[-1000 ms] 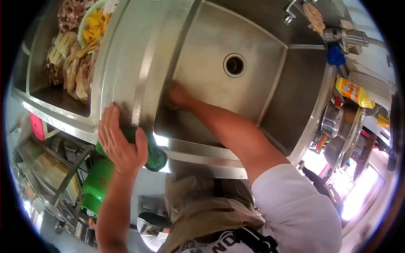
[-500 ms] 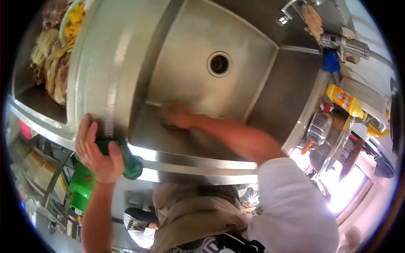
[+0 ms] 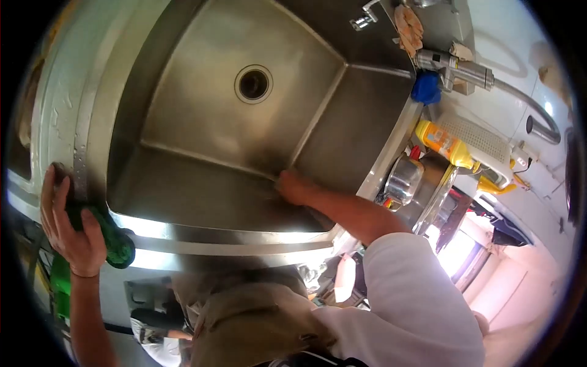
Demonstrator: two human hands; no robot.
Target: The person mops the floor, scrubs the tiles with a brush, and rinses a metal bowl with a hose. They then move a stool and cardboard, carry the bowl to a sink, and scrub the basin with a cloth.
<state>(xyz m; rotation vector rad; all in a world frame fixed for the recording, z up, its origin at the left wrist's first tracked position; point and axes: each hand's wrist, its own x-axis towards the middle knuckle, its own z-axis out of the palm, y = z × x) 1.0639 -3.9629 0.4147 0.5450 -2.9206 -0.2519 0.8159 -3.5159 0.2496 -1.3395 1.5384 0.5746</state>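
Note:
My left hand [image 3: 73, 229] rests at the front left corner of the steel sink [image 3: 153, 227], its fingers stretched out over the ledge. Under and beside the palm lies a dark green object [image 3: 119, 248] with a rounded, textured end; its kind is not clear. Inside the basin, my right hand [image 3: 295, 187] reaches down at the front wall, near the seam with the floor. Its fingers are blurred and mostly hidden, so I cannot see whether anything is in them. The round drain [image 3: 253, 84] sits farther back in the basin floor.
A small tap [image 3: 365, 21] and a larger faucet [image 3: 455, 68] stand along the sink's far right. Beside them are a blue cloth [image 3: 426, 87], a yellow bottle [image 3: 443, 144] and a metal pot [image 3: 405, 178]. Another person [image 3: 156, 339] shows partly at the lower left.
My right hand has moved right along the basin's front wall. The whole view has shifted, with the sink now farther left. My left hand stays at the sink's corner by the green object.

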